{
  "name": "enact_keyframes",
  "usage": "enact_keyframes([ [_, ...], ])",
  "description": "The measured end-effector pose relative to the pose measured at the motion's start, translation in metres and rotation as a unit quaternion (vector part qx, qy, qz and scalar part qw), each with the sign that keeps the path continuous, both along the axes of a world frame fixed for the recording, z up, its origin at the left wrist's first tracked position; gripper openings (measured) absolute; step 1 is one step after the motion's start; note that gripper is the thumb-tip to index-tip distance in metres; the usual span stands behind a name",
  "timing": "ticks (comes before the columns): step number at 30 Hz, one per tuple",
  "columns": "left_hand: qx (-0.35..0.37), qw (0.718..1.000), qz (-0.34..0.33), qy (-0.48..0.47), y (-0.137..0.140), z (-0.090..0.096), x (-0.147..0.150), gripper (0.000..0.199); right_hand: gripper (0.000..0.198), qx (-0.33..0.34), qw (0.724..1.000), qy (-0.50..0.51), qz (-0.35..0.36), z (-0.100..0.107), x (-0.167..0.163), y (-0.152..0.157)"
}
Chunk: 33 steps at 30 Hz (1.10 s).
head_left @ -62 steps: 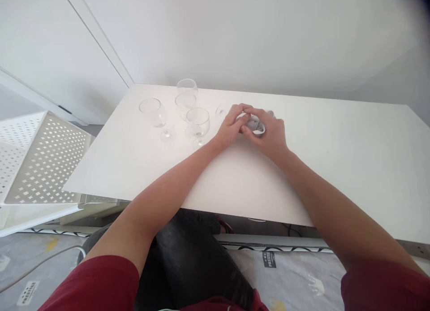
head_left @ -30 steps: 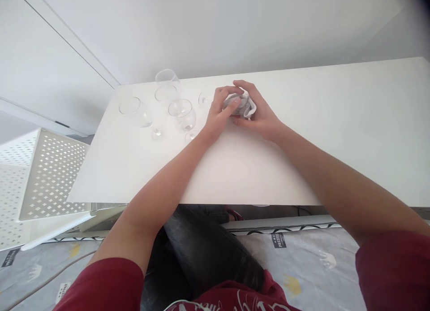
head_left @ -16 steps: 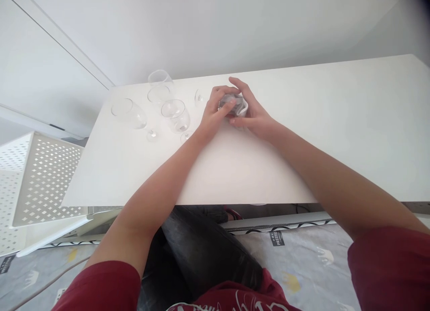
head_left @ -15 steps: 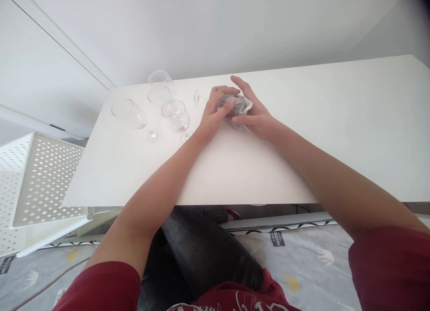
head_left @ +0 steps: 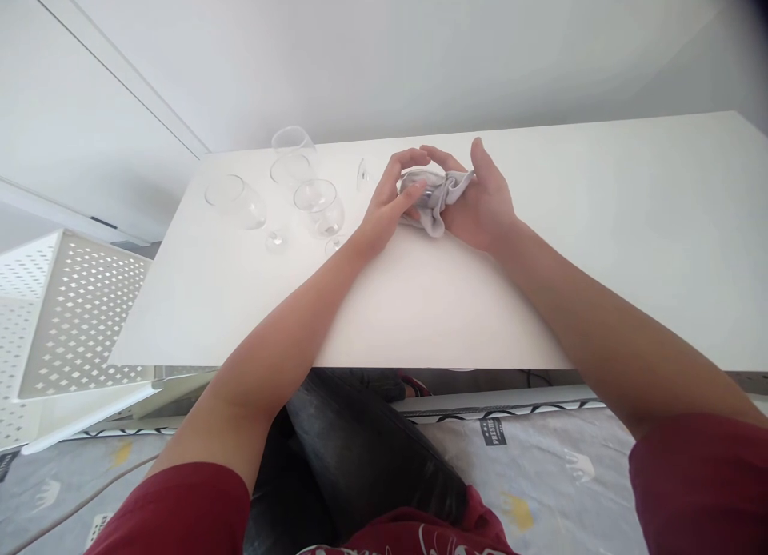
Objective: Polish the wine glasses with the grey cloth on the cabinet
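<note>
My left hand is closed around the bowl of a clear wine glass, which lies on its side. Its foot sticks out to the left behind my knuckles, and the bowl is mostly hidden. My right hand has its thumb raised and its fingers at the mouth of the glass, gripping a light grey cloth. The cloth is bunched at the rim and seems partly inside the bowl. Just left of my hands stand other clear stemmed glasses, one nearer and one farther left.
More clear glass shows at the back of the white table, close to the wall. A white perforated panel stands beyond the table's left end. Patterned grey fabric lies below the front edge.
My right hand has shifted right and turned, its thumb now pointing up. More of the cloth shows between my hands. My left hand still holds the glass, slightly farther right in view.
</note>
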<state>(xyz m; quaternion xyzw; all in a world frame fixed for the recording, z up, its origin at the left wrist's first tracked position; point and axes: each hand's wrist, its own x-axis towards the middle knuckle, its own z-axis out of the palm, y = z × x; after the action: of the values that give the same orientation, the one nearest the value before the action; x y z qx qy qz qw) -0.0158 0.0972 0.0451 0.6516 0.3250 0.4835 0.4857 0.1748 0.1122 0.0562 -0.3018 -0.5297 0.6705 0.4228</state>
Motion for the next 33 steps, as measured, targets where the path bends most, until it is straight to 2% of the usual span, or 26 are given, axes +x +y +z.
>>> enact_keyframes([
  [2, 0.004, 1.000, -0.014, -0.010, -0.002, 0.002, 0.002, 0.040, 0.078, -0.003, 1.000, -0.013, -0.020, -0.001, 0.003, 0.004],
  [6, 0.020, 0.997, -0.068, -0.002, -0.006, 0.008, 0.003, 0.037, 0.074, 0.003, 0.999, -0.012, -0.043, -0.002, 0.009, 0.008],
  [10, 0.016, 0.996, -0.077, -0.045, -0.001, 0.006, -0.003, 0.033, 0.079, 0.076, 0.994, -0.054, -0.064, 0.001, 0.005, 0.004],
  [15, 0.020, 0.995, -0.071, -0.071, 0.005, 0.004, -0.008, 0.036, 0.071, 0.179, 0.971, -0.130, -0.090, -0.003, 0.007, 0.008],
  [18, 0.012, 0.996, -0.071, -0.056, 0.005, 0.004, -0.007, 0.045, 0.071, 0.187, 0.970, -0.123, -0.093, -0.009, 0.013, 0.016],
  [22, -0.002, 0.990, -0.104, -0.095, 0.002, 0.004, -0.006, 0.039, 0.065, 0.181, 0.971, -0.079, -0.134, -0.011, 0.018, 0.018],
  [25, -0.021, 0.988, -0.114, -0.098, 0.002, 0.003, -0.004, 0.035, 0.050, 0.231, 0.954, -0.101, -0.158, -0.007, 0.019, 0.013],
  [27, -0.019, 0.986, -0.121, -0.111, 0.003, 0.001, -0.004, 0.026, 0.044, 0.275, 0.943, -0.139, -0.129, -0.005, 0.020, 0.009],
  [28, -0.016, 0.985, -0.122, -0.119, 0.004, 0.001, -0.004, 0.022, 0.047, 0.295, 0.937, -0.157, -0.104, -0.004, 0.020, 0.008],
  [31, -0.021, 0.988, -0.101, -0.118, 0.008, -0.003, -0.005, 0.021, 0.073, 0.333, 0.916, -0.219, -0.046, -0.005, 0.020, 0.006],
  [33, -0.024, 0.991, -0.084, -0.102, 0.009, -0.005, -0.005, 0.025, 0.074, 0.343, 0.905, -0.246, -0.045, -0.006, 0.020, 0.006],
])
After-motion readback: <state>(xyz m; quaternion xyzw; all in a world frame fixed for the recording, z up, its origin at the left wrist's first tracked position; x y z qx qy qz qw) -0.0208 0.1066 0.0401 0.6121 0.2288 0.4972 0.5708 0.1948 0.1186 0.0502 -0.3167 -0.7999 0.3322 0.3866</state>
